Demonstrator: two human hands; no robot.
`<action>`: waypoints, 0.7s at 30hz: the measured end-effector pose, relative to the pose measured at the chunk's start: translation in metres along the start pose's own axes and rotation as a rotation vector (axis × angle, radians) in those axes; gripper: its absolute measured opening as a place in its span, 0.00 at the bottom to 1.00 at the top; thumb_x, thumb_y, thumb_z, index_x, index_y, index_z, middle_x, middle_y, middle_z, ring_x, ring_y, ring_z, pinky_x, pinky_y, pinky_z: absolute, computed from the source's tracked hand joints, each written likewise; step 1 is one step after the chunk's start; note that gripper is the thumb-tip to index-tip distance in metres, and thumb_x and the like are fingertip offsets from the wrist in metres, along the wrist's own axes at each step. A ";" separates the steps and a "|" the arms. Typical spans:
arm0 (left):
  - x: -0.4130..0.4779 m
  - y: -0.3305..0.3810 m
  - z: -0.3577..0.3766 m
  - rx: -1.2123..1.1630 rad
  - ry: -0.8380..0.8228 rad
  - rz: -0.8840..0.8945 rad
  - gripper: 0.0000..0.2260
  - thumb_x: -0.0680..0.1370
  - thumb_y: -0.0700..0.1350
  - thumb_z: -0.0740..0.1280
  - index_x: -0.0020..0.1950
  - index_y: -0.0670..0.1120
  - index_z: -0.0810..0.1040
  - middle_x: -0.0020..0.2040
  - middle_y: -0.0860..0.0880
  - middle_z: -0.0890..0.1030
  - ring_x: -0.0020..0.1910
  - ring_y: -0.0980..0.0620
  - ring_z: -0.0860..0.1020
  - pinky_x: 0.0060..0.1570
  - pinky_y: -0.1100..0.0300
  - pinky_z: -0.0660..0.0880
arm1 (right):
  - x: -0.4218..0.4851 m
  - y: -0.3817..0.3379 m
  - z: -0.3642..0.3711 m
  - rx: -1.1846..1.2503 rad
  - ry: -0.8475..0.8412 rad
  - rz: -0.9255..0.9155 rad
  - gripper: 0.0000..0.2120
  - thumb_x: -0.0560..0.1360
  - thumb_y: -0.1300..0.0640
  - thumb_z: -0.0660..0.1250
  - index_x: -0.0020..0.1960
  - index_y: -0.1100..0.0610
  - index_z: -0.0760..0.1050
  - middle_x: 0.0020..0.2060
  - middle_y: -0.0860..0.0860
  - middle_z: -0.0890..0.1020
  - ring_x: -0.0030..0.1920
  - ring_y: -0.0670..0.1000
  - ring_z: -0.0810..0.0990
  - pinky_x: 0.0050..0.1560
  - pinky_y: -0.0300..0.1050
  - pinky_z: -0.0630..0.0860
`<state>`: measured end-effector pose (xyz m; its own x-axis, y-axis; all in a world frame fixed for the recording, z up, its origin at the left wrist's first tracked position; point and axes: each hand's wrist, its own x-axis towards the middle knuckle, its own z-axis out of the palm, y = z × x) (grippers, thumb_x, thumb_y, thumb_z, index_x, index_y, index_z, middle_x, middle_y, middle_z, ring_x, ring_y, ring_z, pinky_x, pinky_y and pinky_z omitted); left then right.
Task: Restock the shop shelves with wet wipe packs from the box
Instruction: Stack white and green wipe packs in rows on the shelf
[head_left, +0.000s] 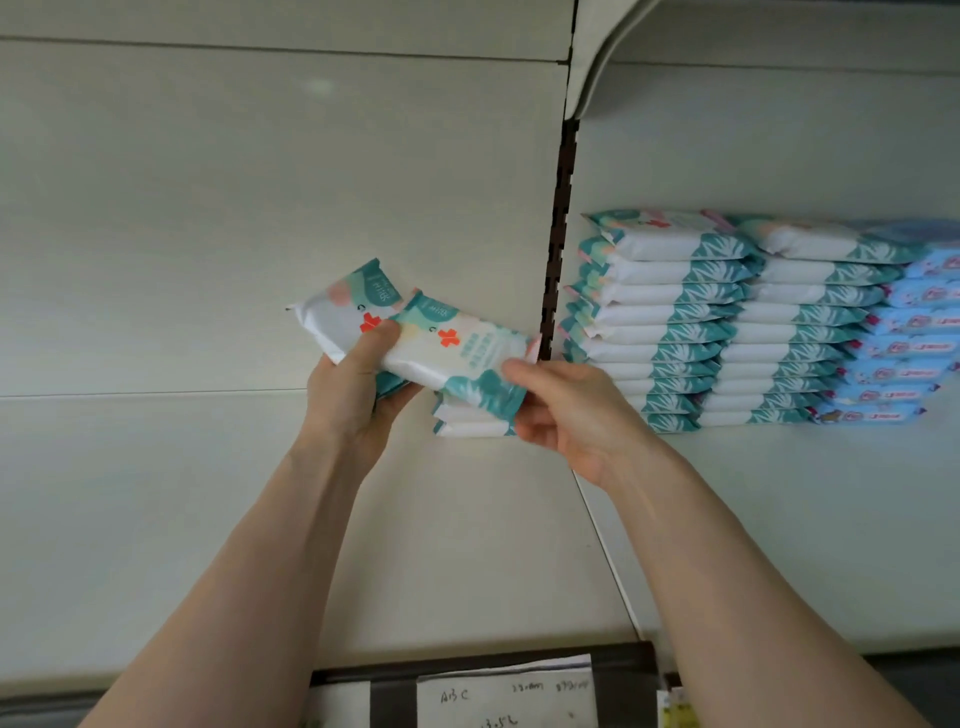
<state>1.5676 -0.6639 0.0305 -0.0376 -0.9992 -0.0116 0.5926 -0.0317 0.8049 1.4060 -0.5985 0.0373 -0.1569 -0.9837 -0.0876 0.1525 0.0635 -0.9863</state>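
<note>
Head view: left hand (358, 400) grips a couple of wipe packs (340, 317), and right hand (566, 410) pinches the front pack (462, 353) just above a short stack (470, 423) on the shelf (208, 519). A loose pinch could drop it askew and knock that stack crooked.

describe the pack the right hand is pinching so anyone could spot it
Find the dark slotted upright between the two shelf bays. Just left of it, the right hand pinches the front pack by its teal leaf-printed end. It overlaps the rear pack in the left hand and lies nearer the upright.
</note>
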 end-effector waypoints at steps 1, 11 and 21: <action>-0.001 0.000 0.000 0.029 0.002 0.013 0.08 0.77 0.38 0.67 0.55 0.45 0.75 0.49 0.47 0.84 0.49 0.48 0.83 0.41 0.54 0.82 | 0.003 0.001 -0.002 -0.019 0.072 -0.021 0.05 0.77 0.57 0.67 0.46 0.58 0.79 0.39 0.53 0.84 0.28 0.45 0.79 0.27 0.37 0.75; -0.004 -0.009 0.004 0.391 0.067 0.240 0.10 0.76 0.35 0.68 0.53 0.48 0.76 0.47 0.50 0.82 0.45 0.51 0.82 0.35 0.60 0.81 | 0.010 0.008 0.002 -0.062 0.170 -0.228 0.21 0.73 0.73 0.64 0.62 0.58 0.68 0.55 0.53 0.79 0.43 0.46 0.84 0.41 0.45 0.82; -0.006 -0.017 0.003 0.654 0.001 0.329 0.13 0.75 0.31 0.65 0.51 0.49 0.74 0.43 0.52 0.79 0.40 0.53 0.79 0.38 0.60 0.81 | 0.013 0.020 0.002 -0.878 0.370 -0.445 0.18 0.77 0.65 0.62 0.65 0.57 0.75 0.61 0.54 0.77 0.54 0.54 0.78 0.53 0.44 0.74</action>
<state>1.5555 -0.6576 0.0184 0.0604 -0.9546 0.2917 -0.0282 0.2905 0.9565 1.4085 -0.6103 0.0171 -0.3362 -0.8447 0.4166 -0.7300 -0.0458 -0.6819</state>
